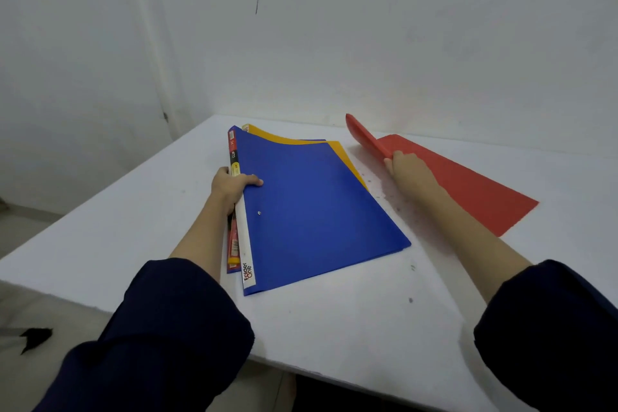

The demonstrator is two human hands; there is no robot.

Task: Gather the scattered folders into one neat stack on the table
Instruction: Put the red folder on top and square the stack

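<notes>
Your left hand (230, 186) is clamped on the spine edge of the pile of folders, thumb lying flat across the top of the blue folder (317, 207) and the other fingers curled under the spines out of sight. That blue folder has a white spine strip (245, 244) printed "Folder One" and sits on top; a yellow folder (337, 147) pokes out beyond its far edge, and beneath the spine you can see red and yellow edges of what looks like at least one more folder, though the count is hard to make out. The pile rests on the white table (334, 328), roughly in the middle, its spine side lifted slightly by your grip.

Your right hand (406, 169) is closed around the near-left corner of the red folder (468, 187), which lies by itself to the right of the pile, near the wall (368, 43). The pinched part of it curls upward from the table while the rest lies flat. The red folder is apart from the pile, with a strip of bare, speckled tabletop between them. Dark sleeves (174, 328) cover both your forearms up to about mid-arm.
</notes>
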